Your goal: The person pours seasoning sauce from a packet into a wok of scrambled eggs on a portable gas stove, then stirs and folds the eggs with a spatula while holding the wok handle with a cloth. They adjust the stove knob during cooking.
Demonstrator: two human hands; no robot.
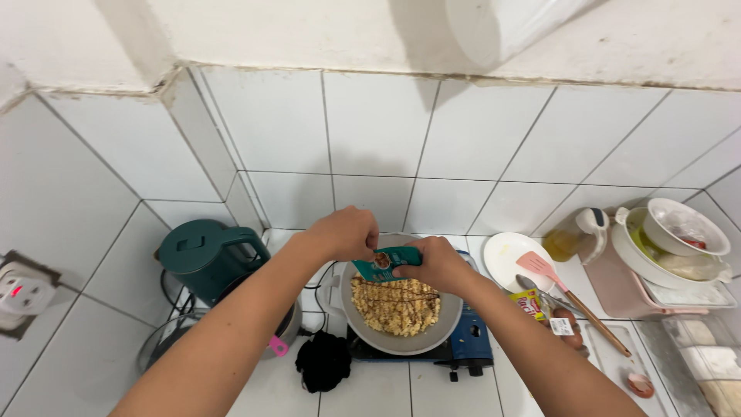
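Over the pan [455, 324] of rice, our left hand [343, 233] and right hand [438, 265] pinch a light, floppy teal sachet [388, 261] by its edges.

Teal sachet over a pan of fried rice

The small teal sachet [388, 261] is pinched at both ends, held roughly level just above the pan [455, 320]. Pan's grey, round, sitting on a blue portable stove [471, 344], full of yellowish rice [395, 306] with dark sauce streaked across the top.
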